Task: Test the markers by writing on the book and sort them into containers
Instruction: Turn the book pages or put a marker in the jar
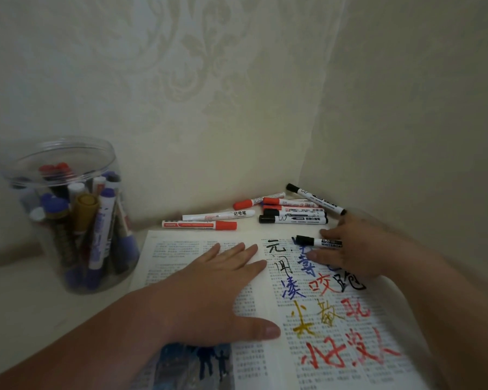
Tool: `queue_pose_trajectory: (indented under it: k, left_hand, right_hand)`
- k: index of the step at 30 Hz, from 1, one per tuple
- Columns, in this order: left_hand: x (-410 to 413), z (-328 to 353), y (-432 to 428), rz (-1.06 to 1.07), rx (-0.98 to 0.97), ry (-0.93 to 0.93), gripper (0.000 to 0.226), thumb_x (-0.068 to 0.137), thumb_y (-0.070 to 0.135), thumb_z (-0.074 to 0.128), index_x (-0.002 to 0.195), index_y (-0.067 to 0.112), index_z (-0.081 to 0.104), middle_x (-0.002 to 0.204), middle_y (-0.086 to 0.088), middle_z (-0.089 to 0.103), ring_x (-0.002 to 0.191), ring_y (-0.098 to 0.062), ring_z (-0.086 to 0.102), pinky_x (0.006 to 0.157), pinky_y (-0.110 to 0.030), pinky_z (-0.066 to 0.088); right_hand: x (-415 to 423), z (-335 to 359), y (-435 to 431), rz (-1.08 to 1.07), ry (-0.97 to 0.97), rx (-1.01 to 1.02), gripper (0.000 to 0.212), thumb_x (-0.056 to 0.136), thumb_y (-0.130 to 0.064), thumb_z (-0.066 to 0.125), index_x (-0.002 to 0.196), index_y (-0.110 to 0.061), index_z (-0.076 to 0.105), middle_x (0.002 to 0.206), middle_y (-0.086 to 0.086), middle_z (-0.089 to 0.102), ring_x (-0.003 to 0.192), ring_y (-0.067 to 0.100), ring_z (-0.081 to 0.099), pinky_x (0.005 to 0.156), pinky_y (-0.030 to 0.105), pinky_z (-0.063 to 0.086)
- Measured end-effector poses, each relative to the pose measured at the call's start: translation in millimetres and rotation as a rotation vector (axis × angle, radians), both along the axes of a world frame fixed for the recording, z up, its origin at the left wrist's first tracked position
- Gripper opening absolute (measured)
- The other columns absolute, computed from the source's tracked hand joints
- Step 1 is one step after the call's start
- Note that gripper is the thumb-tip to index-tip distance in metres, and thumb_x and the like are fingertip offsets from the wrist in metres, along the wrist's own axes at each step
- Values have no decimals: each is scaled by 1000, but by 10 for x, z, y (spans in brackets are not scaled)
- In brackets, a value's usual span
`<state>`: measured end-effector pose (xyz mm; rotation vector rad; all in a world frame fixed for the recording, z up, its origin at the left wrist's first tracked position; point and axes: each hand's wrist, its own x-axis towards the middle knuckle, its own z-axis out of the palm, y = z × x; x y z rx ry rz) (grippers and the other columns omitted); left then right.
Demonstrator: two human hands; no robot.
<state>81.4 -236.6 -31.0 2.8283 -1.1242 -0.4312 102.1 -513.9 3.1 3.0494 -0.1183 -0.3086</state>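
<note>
Handwriting [321,285] in black, blue, red and gold ink is covering the right page of the open printed paper book [251,358], which is lying on the pale counter [26,319] in a corner between cream patterned walls [237,80]. The left hand [217,285] is resting flat on the book's left page, its fingers straight and slightly spread and its thumb reaching toward the centre fold. The right hand [352,249], blurred, is hanging over the top of the right page and gripping the rear end of a white whiteboard marker with a black cap [317,242]. The marker is sitting between thumb and forefinger, with its capped end pointing left above the written characters. Whether it is touching the paper cannot be told.

Beyond the book, loose markers are lying on the counter. A white marker with a red cap [199,225] is lying just beside the book's far edge, with an all-white marker [219,215] just behind it. A heap of red-capped and black-capped white markers [293,212] is lying near the corner. At the left, well apart from both hands, a tall clear plastic jar [9,167] is standing upright, holding a crowd of blue-, purple-, gold-, red- and white-capped markers [102,220] on end.
</note>
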Motion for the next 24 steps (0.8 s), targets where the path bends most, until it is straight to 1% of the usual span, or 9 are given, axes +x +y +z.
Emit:
queue_pose_trajectory:
  k: [4,9,12,14,16,18,21,23,24]
  left_hand:
    - [2,-2,4,7,-14,7,106,73,96,27,155,43,-14,158,22,-30,142,3,-31,123,-37,-13]
    - [-37,43,-9,27,-27,30,102,76,92,32,154,45,-13,155,24,-32,128,8,-44,114,-29,-24]
    - [-49,63,-24,32,-54,24,102,76,91,35,155,45,-10,153,26,-30,133,6,-38,112,-27,-23]
    - [-60,71,-25,58,-89,26,101,75,90,38,156,45,-4,153,29,-25,131,8,-35,111,-24,-22]
    - [-63,72,-18,94,-177,-9,101,71,91,36,156,46,6,157,32,-6,144,8,-14,120,-26,-10]
    - [-41,58,15,171,-352,-13,93,71,91,36,152,46,25,146,39,20,140,11,19,119,-24,16]
    - [5,30,46,309,-708,-6,64,78,81,44,125,40,60,122,35,58,110,18,51,98,-16,41]
    - [43,18,55,407,-936,-13,43,85,67,48,102,34,70,99,25,70,93,12,62,81,-17,46]
    - [60,28,58,465,-1034,-17,37,90,62,47,96,35,71,93,22,71,88,8,64,76,-19,47]
  right_hand:
    - [-42,9,47,9,-25,68,83,81,-80,49,141,-24,57,140,2,50,122,20,53,100,31,45]
    - [-95,18,68,46,-23,160,77,85,-72,52,140,-19,58,156,-3,35,137,18,42,113,32,36]
    - [-108,19,78,63,-22,177,60,85,-71,55,120,-25,71,148,-7,45,124,16,52,105,33,44]
    - [-138,68,70,33,-45,269,51,82,-74,57,96,-28,76,124,-7,66,103,15,64,92,37,53]
    - [-218,189,53,-31,-65,434,48,82,-74,58,82,-29,75,88,-11,76,80,11,69,76,32,54]
    - [-297,303,27,-84,-63,633,42,85,-66,61,78,-28,76,73,-12,75,70,9,70,72,28,51]
    - [-378,359,-46,-167,71,1060,36,90,-47,63,104,-17,77,95,6,79,89,23,76,89,38,56]
    - [-400,355,-57,-161,131,1336,39,86,-40,63,117,-20,74,113,8,75,102,26,73,93,44,57]
    - [-410,341,-8,-106,146,1423,40,85,-40,61,120,-23,73,121,4,73,107,22,71,91,39,57]
